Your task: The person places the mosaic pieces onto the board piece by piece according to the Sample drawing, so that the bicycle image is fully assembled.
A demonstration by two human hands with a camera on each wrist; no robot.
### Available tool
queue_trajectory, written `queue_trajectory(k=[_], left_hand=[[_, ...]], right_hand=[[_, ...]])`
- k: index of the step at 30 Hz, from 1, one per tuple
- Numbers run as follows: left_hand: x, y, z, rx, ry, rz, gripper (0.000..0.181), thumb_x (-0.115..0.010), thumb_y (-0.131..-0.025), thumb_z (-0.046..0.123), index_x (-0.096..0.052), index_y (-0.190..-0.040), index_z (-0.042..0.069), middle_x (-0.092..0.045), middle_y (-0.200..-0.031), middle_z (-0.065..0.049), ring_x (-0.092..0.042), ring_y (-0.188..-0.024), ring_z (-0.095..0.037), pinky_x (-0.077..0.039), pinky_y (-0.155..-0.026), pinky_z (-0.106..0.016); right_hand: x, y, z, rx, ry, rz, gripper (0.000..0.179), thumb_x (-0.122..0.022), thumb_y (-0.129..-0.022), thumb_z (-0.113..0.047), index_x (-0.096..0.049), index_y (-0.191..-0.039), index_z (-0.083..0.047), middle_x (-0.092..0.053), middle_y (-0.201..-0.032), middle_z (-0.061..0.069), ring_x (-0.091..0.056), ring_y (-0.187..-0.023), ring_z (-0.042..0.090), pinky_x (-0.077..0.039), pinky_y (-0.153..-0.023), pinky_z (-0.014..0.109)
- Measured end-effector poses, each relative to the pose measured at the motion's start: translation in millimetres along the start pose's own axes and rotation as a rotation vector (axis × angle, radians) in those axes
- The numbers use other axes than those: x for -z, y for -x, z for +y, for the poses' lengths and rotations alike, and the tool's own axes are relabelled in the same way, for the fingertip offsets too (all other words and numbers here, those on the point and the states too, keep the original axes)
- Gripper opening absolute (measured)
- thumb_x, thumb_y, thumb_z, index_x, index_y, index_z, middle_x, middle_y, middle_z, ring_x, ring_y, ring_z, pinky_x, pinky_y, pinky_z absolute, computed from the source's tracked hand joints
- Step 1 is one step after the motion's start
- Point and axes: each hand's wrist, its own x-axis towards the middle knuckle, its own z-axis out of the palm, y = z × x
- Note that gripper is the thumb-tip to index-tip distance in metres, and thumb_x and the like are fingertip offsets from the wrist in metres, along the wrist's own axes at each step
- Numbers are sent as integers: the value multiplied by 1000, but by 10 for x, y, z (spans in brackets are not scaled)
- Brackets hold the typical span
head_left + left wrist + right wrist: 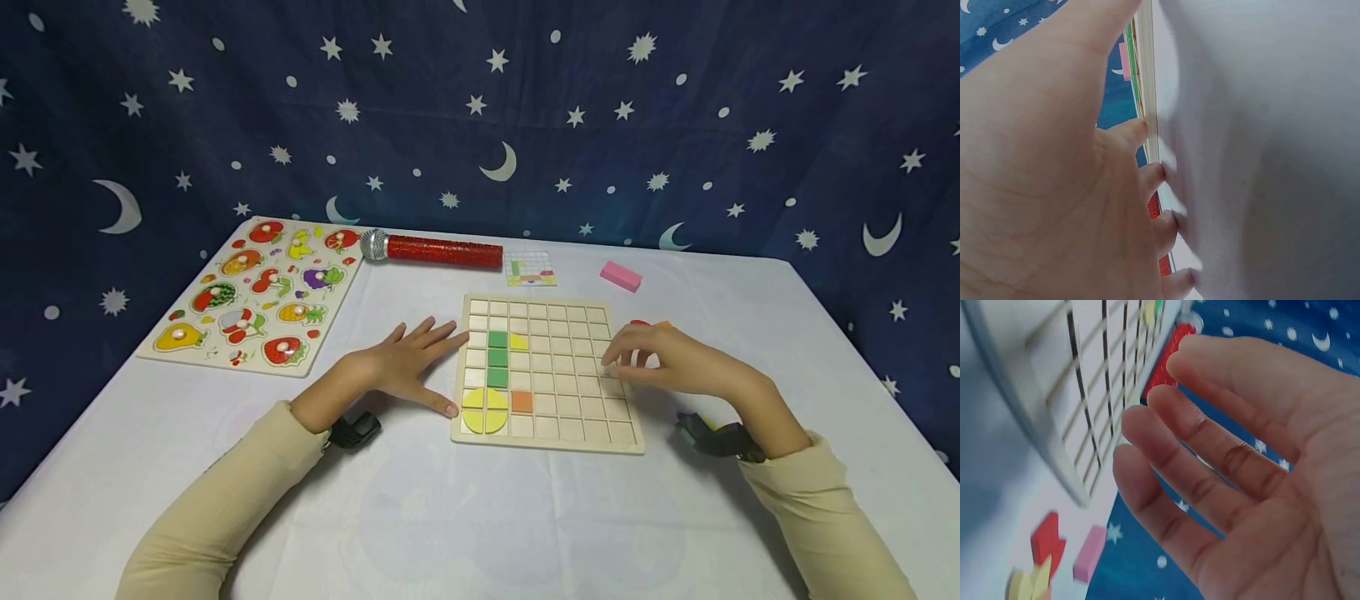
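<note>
A wooden grid board (568,364) lies flat on the table. Three green squares (497,357) form a column in it. Beside the top one is a yellow piece (518,342); below them, yellow quarter pieces (473,421) make a circle, with an orange square (522,402) to its right. My left hand (408,367) is spread on the table, index finger and thumb at the board's left edge. Over the board's right edge hovers my right hand (663,358), fingers loosely bent. The right wrist view shows nothing between these fingers (1169,444).
Loose red (1045,537), yellow (1040,578) and orange pieces lie right of the board, partly behind the right hand. Beyond the board are a pattern card (530,269), a pink block (621,277) and a red microphone (442,252). A fruit puzzle (225,364) lies at left.
</note>
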Motion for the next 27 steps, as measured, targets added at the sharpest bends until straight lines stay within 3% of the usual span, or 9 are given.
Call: queue_trajectory(k=[8,11,16,20,27], left_hand=[[4,-3,-2,-9,6,3,111,-71,-76,65,-10,-159,24,-1,-165,-6,6,-150,-33,3,-116,-60],[7,1,-1,-9,3,4,111,-71,-76,66,-10,-159,24,-1,-165,-6,6,-150,-33,3,-116,-60],[4,-2,2,-7,0,5,111,-71,-76,66,-10,-159,24,-2,-165,-6,5,-150,-33,2,-116,-60],[7,0,9,-5,3,5,111,-71,-76,65,-11,-159,24,-2,-165,-6,5,-150,-33,2,-116,-60],[12,13,25,-8,8,2,110,-72,-76,65,-11,-159,23,-2,-165,-7,5,-150,-33,2,-116,-60]], right_hand=[[171,148,173,-90,15,88,18,-74,-85,-4,-73,-102,-10,-67,-99,-5,-59,-91,10,-53,-71,24],[211,196,257,-123,14,95,19,-74,-84,-4,-72,-103,-8,-68,-97,-3,-59,-82,7,-54,-73,24],[281,293,405,-270,19,111,18,-75,-86,-9,-72,-103,-6,-69,-96,-1,-58,-78,6,-53,-75,21],[320,376,550,-377,23,105,21,-75,-86,-13,-71,-105,-3,-70,-97,3,-57,-82,4,-50,-75,18],[331,475,693,-440,1,14,24,-76,-84,-10,-71,-106,-2,-70,-99,5,-56,-86,10,-51,-76,23]])
